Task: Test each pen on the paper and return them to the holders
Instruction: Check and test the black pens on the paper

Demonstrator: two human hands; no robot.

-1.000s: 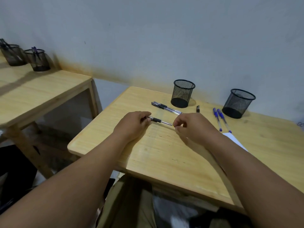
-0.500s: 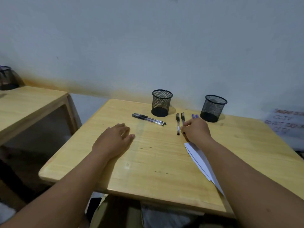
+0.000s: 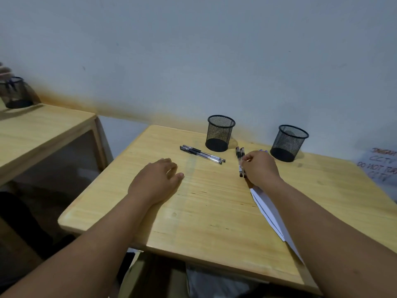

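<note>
Change: since half a second ago both hands have hardly moved; a second ago they held one pen between them, and that pen now lies on the table
Left hand: left hand (image 3: 155, 182) rests palm-down on the pale wooden table (image 3: 214, 216), fingers loosely spread and holding nothing
Right hand: right hand (image 3: 259, 167) lies by two black-capped clear pens (image 3: 240, 159); thumb and forefinger seem to pinch one of them, but the knuckles cover the contact, so the grip cannot be told for certain
Pens: another pair of black-capped clear pens (image 3: 202, 154) lies side by side, well apart from either hand, in front of the left black mesh holder (image 3: 220, 133); bluish tips (image 3: 263, 151) peep out beyond the right hand, too hidden to name
Holders: right black mesh holder (image 3: 289, 143) stands near the wall; both look empty
Paper: white paper sheets (image 3: 268, 208) run under the right forearm, mostly covered
Edges: second wooden table (image 3: 43, 130) at left bears a blurred dark mesh holder (image 3: 17, 93), cut by the frame; handwritten notice (image 3: 380, 166) at right is cut off, only partly legible
</note>
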